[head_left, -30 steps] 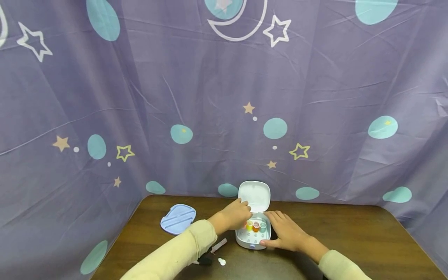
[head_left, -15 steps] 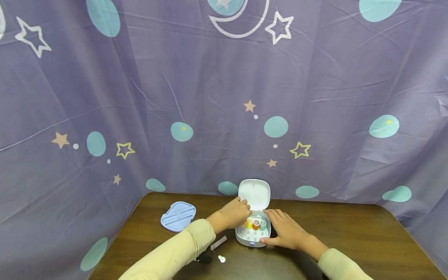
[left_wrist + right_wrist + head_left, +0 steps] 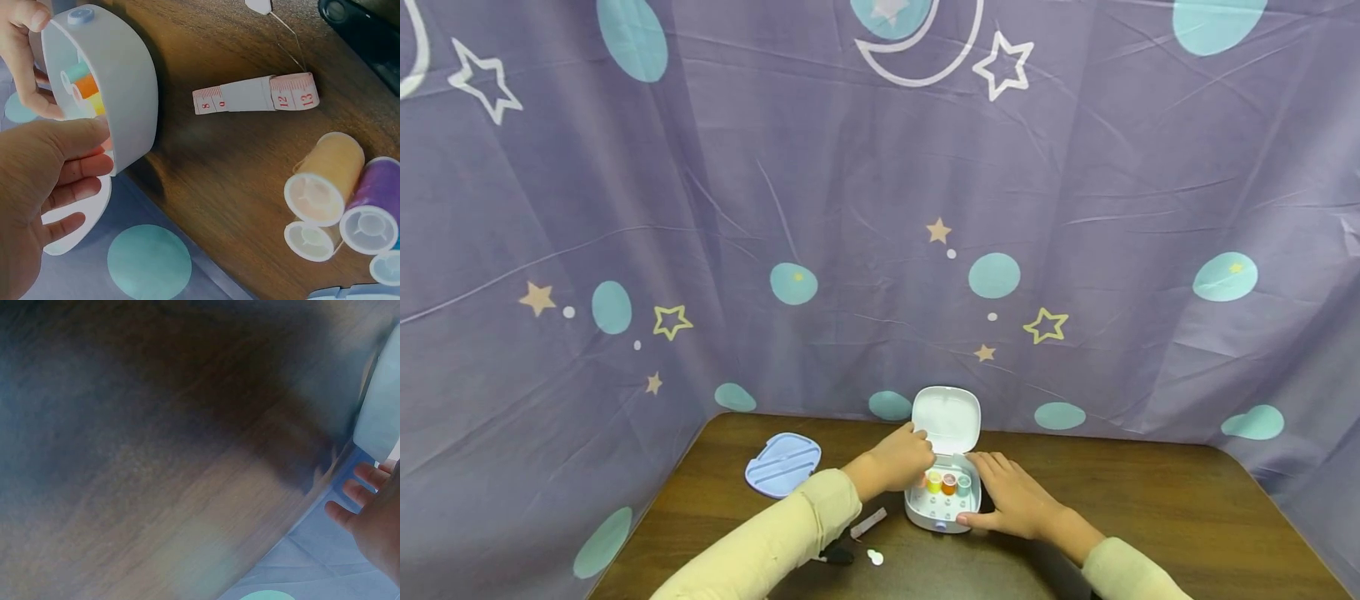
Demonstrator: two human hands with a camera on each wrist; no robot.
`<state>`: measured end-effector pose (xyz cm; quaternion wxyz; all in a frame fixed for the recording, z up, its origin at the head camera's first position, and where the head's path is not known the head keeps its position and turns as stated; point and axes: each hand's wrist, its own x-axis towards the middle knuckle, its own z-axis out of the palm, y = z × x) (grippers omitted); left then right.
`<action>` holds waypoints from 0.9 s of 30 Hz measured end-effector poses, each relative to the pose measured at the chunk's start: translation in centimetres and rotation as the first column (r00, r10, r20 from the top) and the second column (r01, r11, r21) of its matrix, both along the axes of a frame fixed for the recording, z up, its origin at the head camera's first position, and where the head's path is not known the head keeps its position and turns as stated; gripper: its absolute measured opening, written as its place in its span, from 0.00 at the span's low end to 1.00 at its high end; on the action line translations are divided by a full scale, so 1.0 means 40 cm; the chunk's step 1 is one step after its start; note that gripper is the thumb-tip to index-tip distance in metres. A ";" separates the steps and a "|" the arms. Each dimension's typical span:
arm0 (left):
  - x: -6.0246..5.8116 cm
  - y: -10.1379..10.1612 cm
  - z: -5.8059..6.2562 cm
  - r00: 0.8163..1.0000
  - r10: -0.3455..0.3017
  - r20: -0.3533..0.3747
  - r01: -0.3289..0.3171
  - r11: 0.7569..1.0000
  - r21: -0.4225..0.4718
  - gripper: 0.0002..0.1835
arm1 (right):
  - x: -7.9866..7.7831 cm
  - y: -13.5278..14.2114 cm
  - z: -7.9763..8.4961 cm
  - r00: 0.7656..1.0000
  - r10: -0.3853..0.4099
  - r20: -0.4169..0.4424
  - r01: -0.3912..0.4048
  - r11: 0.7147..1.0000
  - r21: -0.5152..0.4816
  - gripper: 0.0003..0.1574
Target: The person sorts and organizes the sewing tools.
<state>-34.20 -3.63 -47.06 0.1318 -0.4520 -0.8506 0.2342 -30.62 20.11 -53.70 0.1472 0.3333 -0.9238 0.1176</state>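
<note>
A white sewing box stands on the table with its lid raised at the back. Inside, a yellow spool, an orange spool and a teal spool line up in a row behind bare pegs. My left hand reaches over the box's left side, its thumb and fingers on a coral thread spool at the row's left end, mostly hidden by the fingers. My right hand grips the box's right side, thumb at the front rim and fingers toward the back.
A light blue tray lies at the back left. Nearer are a folded tape measure, a small white needle threader and a black-handled tool. Loose spools, including yellow and purple ones, lie left of the box.
Both hands keep nearly the same place at the box, and the spools in it look unmoved. Only the head view shifts slightly.
</note>
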 end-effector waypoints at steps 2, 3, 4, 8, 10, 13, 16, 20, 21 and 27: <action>0.002 0.002 0.001 1.000 0.003 0.002 -0.003 1.000 -0.006 0.08 | 0.000 0.001 -0.002 1.000 0.000 -0.004 0.000 1.000 0.001 0.60; 0.004 0.003 0.003 1.000 0.003 0.003 -0.003 1.000 -0.009 0.07 | 0.000 0.001 -0.002 1.000 0.001 -0.008 -0.001 1.000 -0.001 0.60; 0.005 0.004 0.004 1.000 0.004 0.006 -0.004 1.000 -0.012 0.07 | 0.000 0.001 -0.003 1.000 0.003 -0.010 -0.003 1.000 -0.004 0.60; 0.007 0.006 0.011 1.000 0.012 0.019 -0.011 1.000 -0.029 0.07 | -0.002 0.001 -0.006 0.999 0.010 -0.032 -0.011 1.000 -0.017 0.59; 0.006 0.007 0.011 1.000 0.014 0.026 -0.013 0.999 -0.035 0.08 | -0.004 0.001 -0.010 0.999 0.011 -0.039 -0.012 1.000 -0.021 0.59; 0.006 0.009 0.011 0.999 0.013 0.036 -0.012 0.999 -0.038 0.08 | -0.005 0.003 -0.015 0.999 0.005 -0.032 -0.006 1.000 -0.020 0.60; 0.004 0.010 0.010 0.999 0.012 0.038 -0.011 0.999 -0.039 0.07 | -0.005 0.004 -0.015 1.000 0.003 -0.017 -0.003 1.000 -0.023 0.60; 0.004 0.014 0.006 1.000 0.017 0.020 -0.016 0.999 -0.047 0.07 | -0.004 0.004 -0.009 1.000 0.002 -0.007 -0.002 1.000 -0.023 0.60; 0.003 0.014 0.004 1.000 0.015 0.015 -0.015 0.999 -0.049 0.07 | -0.004 0.004 -0.008 1.000 0.001 -0.004 -0.001 1.000 -0.020 0.60; 0.006 0.005 0.004 1.000 -0.024 -0.014 0.023 0.998 -0.056 0.09 | -0.002 0.003 -0.008 1.000 0.006 -0.011 -0.006 1.000 -0.023 0.60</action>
